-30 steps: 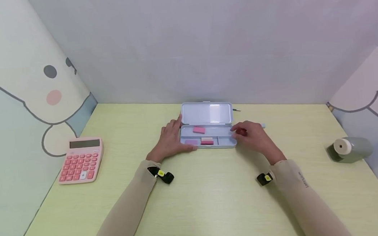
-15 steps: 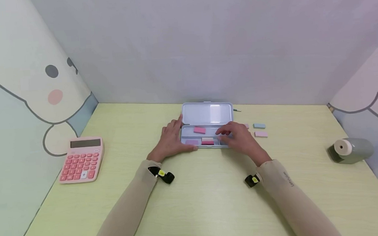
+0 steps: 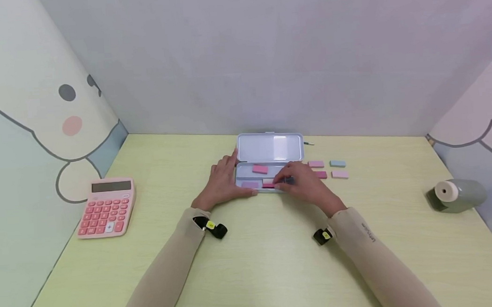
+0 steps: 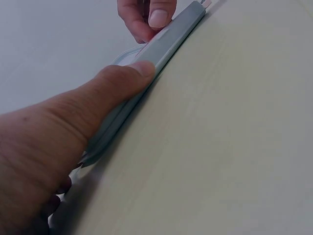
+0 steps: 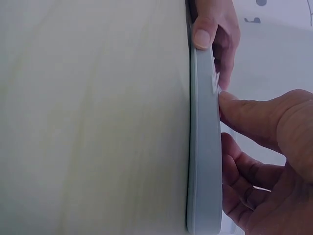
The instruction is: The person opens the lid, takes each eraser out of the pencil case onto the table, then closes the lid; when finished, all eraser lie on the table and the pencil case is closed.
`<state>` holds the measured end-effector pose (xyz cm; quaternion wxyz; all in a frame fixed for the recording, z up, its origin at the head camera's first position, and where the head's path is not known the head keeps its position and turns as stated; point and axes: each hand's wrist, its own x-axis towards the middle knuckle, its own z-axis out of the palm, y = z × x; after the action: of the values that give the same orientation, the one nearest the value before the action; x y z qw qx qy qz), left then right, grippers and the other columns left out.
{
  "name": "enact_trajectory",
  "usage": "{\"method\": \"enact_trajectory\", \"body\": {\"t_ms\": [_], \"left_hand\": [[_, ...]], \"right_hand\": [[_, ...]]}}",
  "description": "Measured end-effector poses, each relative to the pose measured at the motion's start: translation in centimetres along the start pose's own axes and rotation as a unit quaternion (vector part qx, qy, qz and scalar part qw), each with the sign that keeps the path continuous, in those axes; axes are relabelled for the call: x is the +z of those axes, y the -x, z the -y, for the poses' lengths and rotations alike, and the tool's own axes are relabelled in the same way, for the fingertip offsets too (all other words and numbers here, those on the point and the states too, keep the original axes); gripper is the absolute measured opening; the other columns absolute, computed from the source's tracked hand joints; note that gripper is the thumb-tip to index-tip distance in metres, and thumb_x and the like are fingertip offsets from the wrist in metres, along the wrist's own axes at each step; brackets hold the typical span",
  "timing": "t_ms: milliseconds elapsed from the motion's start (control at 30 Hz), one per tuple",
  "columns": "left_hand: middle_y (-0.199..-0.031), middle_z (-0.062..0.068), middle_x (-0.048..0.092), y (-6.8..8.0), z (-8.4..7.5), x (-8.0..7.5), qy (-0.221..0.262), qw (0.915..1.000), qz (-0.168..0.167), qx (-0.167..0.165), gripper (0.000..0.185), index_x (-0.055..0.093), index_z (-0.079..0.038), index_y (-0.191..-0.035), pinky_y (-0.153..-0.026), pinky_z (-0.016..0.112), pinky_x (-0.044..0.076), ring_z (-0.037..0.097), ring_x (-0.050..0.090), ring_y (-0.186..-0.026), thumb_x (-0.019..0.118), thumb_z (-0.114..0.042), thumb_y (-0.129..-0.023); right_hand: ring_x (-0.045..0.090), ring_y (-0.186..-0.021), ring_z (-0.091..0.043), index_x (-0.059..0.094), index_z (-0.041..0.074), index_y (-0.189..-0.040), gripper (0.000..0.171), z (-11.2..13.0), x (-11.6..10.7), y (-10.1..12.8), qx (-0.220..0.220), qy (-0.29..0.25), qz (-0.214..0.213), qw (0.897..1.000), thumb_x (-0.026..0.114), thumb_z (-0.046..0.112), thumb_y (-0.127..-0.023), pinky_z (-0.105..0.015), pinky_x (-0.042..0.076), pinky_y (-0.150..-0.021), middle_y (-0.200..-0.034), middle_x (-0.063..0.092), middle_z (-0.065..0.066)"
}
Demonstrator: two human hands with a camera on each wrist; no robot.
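Open pencil case held by the left hand, its front row reached into by the right

A pale blue pencil case (image 3: pixel 242 172) is set near the back edge of the table (image 3: pixel 269 260), with its lid (image 3: pixel 256 148) laid open towards that edge. Its left end is gripped by the left hand (image 3: pixel 219 184), the thumb being pressed to the front wall and the fingers spread along the end. The fingertips of the right hand (image 3: pixel 306 183) are bent down into the case, beside a white-and-pink block (image 3: pixel 268 185) in the front row; whether that block is pinched cannot be told, as the fingertips are partly hidden in both wrist views.

A lilac block (image 3: pixel 250 184) is seen at the left of the front row, and a pink block (image 3: pixel 260 169) lies in the rear compartment. To the right of the case, two rows are formed on the table by a rose block (image 3: pixel 316 164), a blue block (image 3: pixel 337 164), a magenta block (image 3: pixel 321 174) and a pale pink block (image 3: pixel 339 174). The end of a pencil (image 3: pixel 309 143) is shown beside the lid, near the back edge. A pink calculator (image 3: pixel 106 207) is placed by the table's left edge, and a grey-green device (image 3: pixel 457 195) by its right edge.
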<state>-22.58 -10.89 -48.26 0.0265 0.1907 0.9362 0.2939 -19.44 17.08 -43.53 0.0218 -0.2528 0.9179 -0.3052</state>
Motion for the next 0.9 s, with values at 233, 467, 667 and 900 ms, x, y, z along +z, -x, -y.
{"method": "enact_trajectory", "body": {"t_ms": [233, 467, 667, 900], "left_hand": [[-0.155, 0.018, 0.048, -0.03, -0.04, -0.02, -0.004, 1.0000, 0.000, 0.000, 0.144, 0.005, -0.014, -0.175, -0.123, 0.055, 0.031, 0.036, 0.046, -0.141, 0.090, -0.067, -0.071], [-0.156, 0.018, 0.047, 0.03, -0.11, -0.07, -0.007, 1.0000, 0.000, -0.001, 0.144, 0.004, -0.015, -0.175, -0.122, 0.056, 0.032, 0.035, 0.046, -0.141, 0.089, -0.068, -0.071], [-0.156, 0.017, 0.048, 0.06, -0.08, -0.07, -0.004, 1.0000, -0.002, -0.001, 0.145, 0.004, -0.015, -0.175, -0.122, 0.055, 0.032, 0.035, 0.046, -0.140, 0.090, -0.068, -0.071], [-0.156, 0.017, 0.047, 0.03, -0.08, -0.01, -0.001, 1.0000, 0.000, -0.002, 0.145, 0.004, -0.015, -0.175, -0.123, 0.055, 0.030, 0.035, 0.046, -0.142, 0.090, -0.067, -0.071]], "right_hand": [[0.065, -0.099, -0.025, 0.085, 0.011, -0.101, 0.008, 0.18, 0.12, -0.18, 0.007, 0.010, 0.001, 1.000, 0.080, 0.015, -0.096, -0.042, 0.047, -0.091, -0.100, 0.079, -0.004], [0.066, -0.099, -0.028, 0.083, 0.007, -0.098, 0.006, 0.49, 0.36, -0.50, -0.010, 0.037, 0.000, 0.999, 0.077, 0.009, -0.097, -0.047, 0.049, -0.092, -0.099, 0.078, -0.008], [0.063, -0.095, -0.027, 0.081, 0.003, -0.099, 0.009, 0.55, 0.64, -0.55, -0.001, 0.050, -0.008, 0.999, 0.073, 0.008, -0.100, -0.045, 0.051, -0.089, -0.097, 0.075, -0.011], [0.062, -0.087, -0.024, 0.076, 0.002, -0.104, 0.009, 0.14, -0.14, 0.34, 0.038, 0.001, -0.036, 0.999, 0.070, 0.008, -0.103, -0.038, 0.051, -0.082, -0.097, 0.075, -0.010]]}}
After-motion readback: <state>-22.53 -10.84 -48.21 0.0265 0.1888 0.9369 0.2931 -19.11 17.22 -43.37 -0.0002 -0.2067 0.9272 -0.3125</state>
